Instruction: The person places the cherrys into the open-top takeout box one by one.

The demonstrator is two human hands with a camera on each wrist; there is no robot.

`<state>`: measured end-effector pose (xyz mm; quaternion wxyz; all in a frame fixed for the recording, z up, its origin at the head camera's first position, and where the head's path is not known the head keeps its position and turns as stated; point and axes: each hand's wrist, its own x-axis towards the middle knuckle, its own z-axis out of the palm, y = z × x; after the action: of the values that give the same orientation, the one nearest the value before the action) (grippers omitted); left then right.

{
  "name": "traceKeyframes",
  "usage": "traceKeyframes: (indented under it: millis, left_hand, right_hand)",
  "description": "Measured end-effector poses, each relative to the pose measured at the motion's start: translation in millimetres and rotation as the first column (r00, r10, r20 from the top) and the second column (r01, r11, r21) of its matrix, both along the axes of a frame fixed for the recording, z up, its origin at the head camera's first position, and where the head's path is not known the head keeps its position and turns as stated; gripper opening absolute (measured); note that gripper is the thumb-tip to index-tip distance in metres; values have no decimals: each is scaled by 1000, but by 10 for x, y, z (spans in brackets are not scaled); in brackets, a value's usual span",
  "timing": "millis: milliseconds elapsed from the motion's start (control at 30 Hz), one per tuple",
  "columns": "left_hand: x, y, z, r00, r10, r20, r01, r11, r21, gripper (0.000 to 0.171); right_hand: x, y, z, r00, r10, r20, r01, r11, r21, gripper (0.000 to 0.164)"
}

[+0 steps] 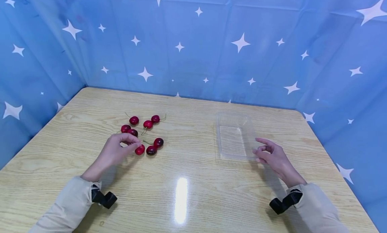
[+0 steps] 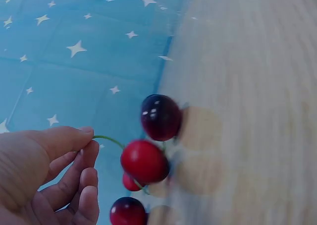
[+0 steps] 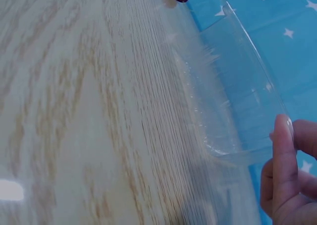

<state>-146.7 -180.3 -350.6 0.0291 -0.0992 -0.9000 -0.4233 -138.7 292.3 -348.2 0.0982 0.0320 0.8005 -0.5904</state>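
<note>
Blue cloth point(image 1: 208, 35) printed with white stars hangs behind and beside a wood-grained counter point(image 1: 145, 196). Over the counter's left part, the person's left hand point(image 1: 114, 151) has its grip pinched on a thin green stem point(image 2: 112, 140). The red cherry point(image 2: 143, 160) on that stem lies just beyond the fingertips, on the side toward the container; whether it touches the counter cannot be told. Seven more cherries point(image 1: 147, 124) lie loosely grouped beside and beyond that hand. The clear container point(image 1: 231, 139) stands well apart to the right — the right hand point(image 1: 275, 160) is much the nearer, its thumb and a finger pinching the rim close to the near right corner. The container's longer sides seem to run away from the person — wood grain shows through its floor.
</note>
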Motion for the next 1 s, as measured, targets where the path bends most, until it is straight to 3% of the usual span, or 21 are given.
traceKeyframes:
  millis: [333, 1000]
  left_hand:
    - [-49, -28, 121, 999, 35, -29, -34, 999, 37, 19]
    - [-113, 85, 206, 999, -10, -37, 13, 998, 65, 21]
  right_hand:
    - [5, 2, 1, 1000, -1, 3, 1, 1000, -13, 63]
    - [13, -4, -3, 1000, 0, -6, -1, 999, -47, 63]
